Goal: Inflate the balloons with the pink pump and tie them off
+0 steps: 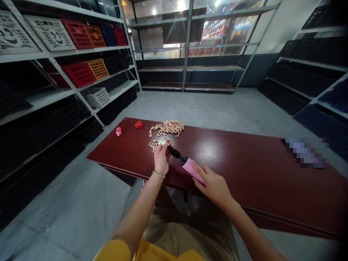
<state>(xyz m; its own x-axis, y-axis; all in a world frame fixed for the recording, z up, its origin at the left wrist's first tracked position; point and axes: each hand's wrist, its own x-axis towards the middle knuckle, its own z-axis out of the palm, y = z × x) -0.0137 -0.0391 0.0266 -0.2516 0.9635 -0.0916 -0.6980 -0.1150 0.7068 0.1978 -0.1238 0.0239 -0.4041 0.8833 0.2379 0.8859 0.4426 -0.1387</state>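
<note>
- While the head view looks down over the worktop (pixel 244 163), the right hand (pixel 213 186) is closed around the rear of a pink pump (pixel 191 167), whose black nozzle points up and left.
- At the nozzle tip, the left hand (pixel 161 159) pinches a small pale piece (pixel 162 142) between thumb and fingers. Whether it is seated on the nozzle cannot be told.
- Both items are held above the worktop's near edge, just short of a heap of tan strips (pixel 167 128).
- Handling, as judged: the pink pump looks light and rigid, so grip the barrel, not the slim nozzle. The small pale piece looks thin, soft and stretchy, so pinch it lightly.
- A red piece (pixel 139 125) and a pink piece (pixel 119 131) lie left of the heap. Crates (pixel 78 74) fill the shelves.
</note>
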